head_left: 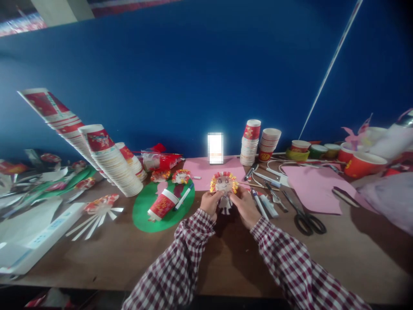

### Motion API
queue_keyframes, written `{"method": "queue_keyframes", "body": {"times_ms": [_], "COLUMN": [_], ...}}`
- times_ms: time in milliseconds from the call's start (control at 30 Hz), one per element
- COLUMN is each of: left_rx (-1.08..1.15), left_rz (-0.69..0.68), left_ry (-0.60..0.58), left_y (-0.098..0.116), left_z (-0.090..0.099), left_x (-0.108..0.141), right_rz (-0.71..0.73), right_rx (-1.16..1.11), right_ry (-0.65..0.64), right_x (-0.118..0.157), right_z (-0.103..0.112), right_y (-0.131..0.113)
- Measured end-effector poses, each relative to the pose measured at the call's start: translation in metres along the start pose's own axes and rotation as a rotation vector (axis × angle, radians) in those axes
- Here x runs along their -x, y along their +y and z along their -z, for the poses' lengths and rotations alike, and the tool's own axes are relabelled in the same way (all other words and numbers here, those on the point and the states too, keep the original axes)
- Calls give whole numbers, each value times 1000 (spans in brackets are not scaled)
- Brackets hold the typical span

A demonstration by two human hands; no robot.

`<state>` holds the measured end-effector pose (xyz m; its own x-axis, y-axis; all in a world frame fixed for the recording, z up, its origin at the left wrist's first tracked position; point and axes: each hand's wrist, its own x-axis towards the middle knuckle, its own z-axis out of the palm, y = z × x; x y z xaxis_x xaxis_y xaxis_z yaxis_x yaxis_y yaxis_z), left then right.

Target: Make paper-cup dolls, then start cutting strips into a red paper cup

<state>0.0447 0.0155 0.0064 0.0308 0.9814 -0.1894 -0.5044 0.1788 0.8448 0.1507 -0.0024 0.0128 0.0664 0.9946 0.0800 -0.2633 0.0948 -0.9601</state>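
A small paper doll with a drawn face, curly red and yellow hair and white strips hanging below is held up in the middle of the view. On its left edge, my left hand is closed with thumb and fingers. My right hand pinches the other side. To the left, a red paper cup lies on its side on a green paper oval, beside a white marker. Black-handled scissors rest on the table to the right of my right hand.
Tall leaning stacks of paper cups stand at left, with shorter cup stacks at the back. Pink paper lies at right near orange cups. A cut cup with splayed strips sits left. A blue wall rises behind.
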Motion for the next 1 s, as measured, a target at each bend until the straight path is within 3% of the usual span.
{"method": "queue_keyframes", "body": {"times_ms": [367,1000], "left_rx": [-18,66], "left_rz": [-9,-23], "left_ry": [32,-14], "left_y": [4,-3], "left_z": [-5,-3], "left_x": [5,2], "right_rz": [12,-50], "right_rx": [48,-21], "right_ry": [-5,8], "right_x": [-1,2], "right_z": [1,0], "right_y": [3,3]}}
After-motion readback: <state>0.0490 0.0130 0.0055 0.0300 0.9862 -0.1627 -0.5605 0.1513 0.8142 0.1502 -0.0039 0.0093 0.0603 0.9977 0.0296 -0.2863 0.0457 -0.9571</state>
